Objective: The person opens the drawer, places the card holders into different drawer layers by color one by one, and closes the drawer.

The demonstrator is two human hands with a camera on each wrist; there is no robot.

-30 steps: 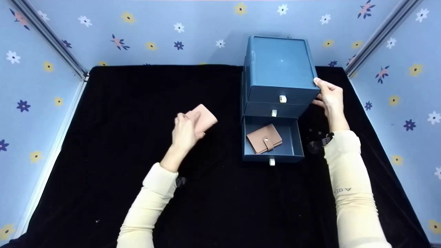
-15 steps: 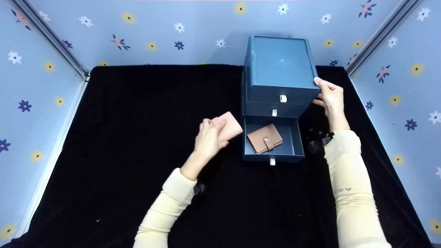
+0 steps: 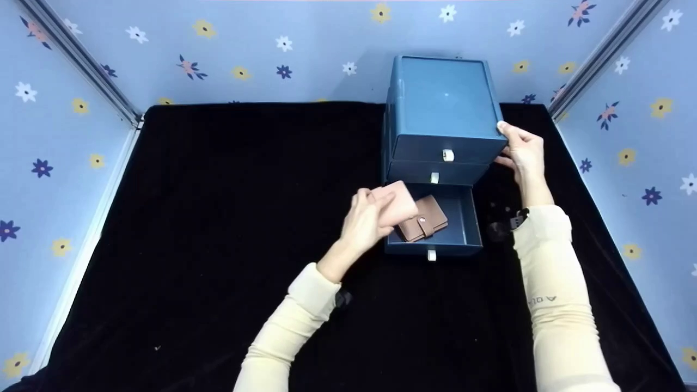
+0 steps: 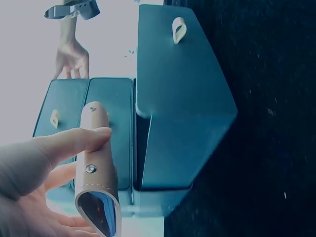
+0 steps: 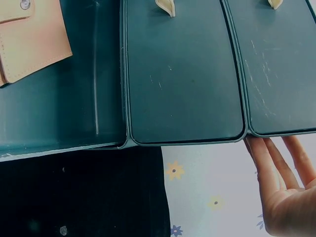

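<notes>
A dark blue three-drawer box (image 3: 444,103) stands at the back of the black cloth. Its bottom drawer (image 3: 463,218) is pulled out, and a brown snap wallet (image 3: 427,219) lies inside. My left hand (image 3: 370,220) grips a pink wallet (image 3: 397,202) and holds it over the drawer's left edge, partly covering the brown one. In the left wrist view the pink wallet (image 4: 96,168) is pinched between thumb and fingers in front of the box (image 4: 177,98). My right hand (image 3: 520,149) rests with straight fingers against the box's right side; its fingers (image 5: 276,168) touch the box's edge (image 5: 247,133).
Black cloth (image 3: 218,218) covers the table. Blue flowered walls (image 3: 272,49) close in the back and both sides. The two upper drawers (image 3: 441,163) are closed, each with a small cream pull tab (image 3: 447,155).
My left hand has carried the pink wallet rightward from the middle of the cloth to over the pulled-out bottom drawer. The right hand and the box have stayed still.
</notes>
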